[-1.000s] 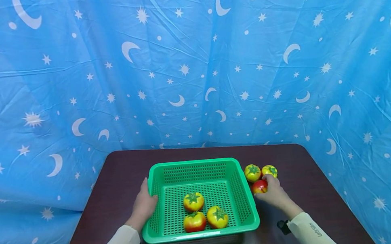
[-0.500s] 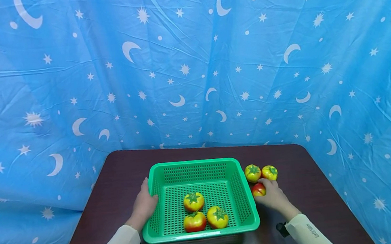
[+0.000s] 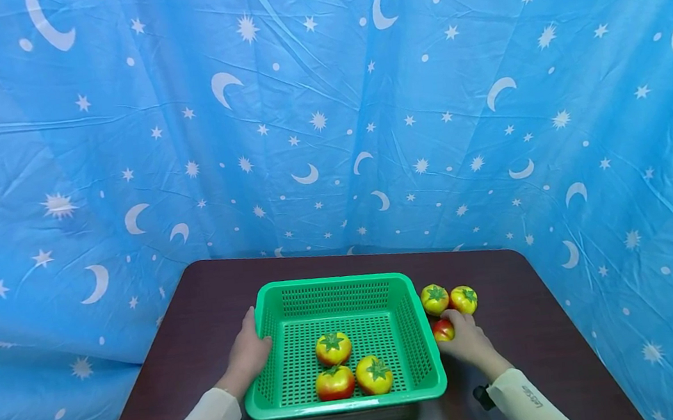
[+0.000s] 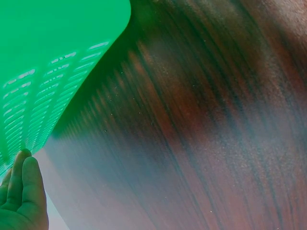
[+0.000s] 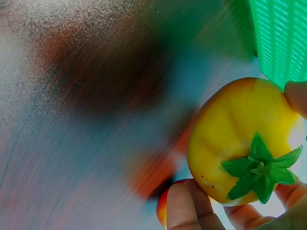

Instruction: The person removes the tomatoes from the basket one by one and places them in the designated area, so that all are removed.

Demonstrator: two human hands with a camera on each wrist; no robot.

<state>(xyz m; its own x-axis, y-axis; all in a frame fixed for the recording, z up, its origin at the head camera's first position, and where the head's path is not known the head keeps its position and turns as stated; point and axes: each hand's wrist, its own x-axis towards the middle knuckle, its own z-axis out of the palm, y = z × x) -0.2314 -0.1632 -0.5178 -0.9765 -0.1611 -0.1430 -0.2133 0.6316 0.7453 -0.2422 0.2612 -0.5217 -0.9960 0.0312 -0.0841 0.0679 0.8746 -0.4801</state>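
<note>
In the head view, a green plastic basket (image 3: 348, 405) stands on the table with three red-and-yellow tomatoes in it, one being the front-right tomato (image 3: 374, 375). My left hand (image 3: 250, 354) grips its left side, thumb over the rim and fingers (image 4: 32, 184) against the outer wall. Right of the basket, my right hand (image 3: 470, 343) holds another tomato (image 5: 240, 120) between thumb and fingers. Its green leafy top faces the wrist camera; in the head view its red side shows. Just beyond lie two more tomatoes, a left one (image 3: 434, 299) and a right one (image 3: 464, 299).
The dark brown table (image 3: 532, 312) has rounded far corners. A blue curtain (image 3: 325, 113) with white moons and stars hangs behind and at both sides. The basket's right wall (image 5: 280, 38) is close to the held tomato.
My right hand has drawn a little toward me and left with its tomato, away from the two lying behind. The left hand and the basket have stayed put.
</note>
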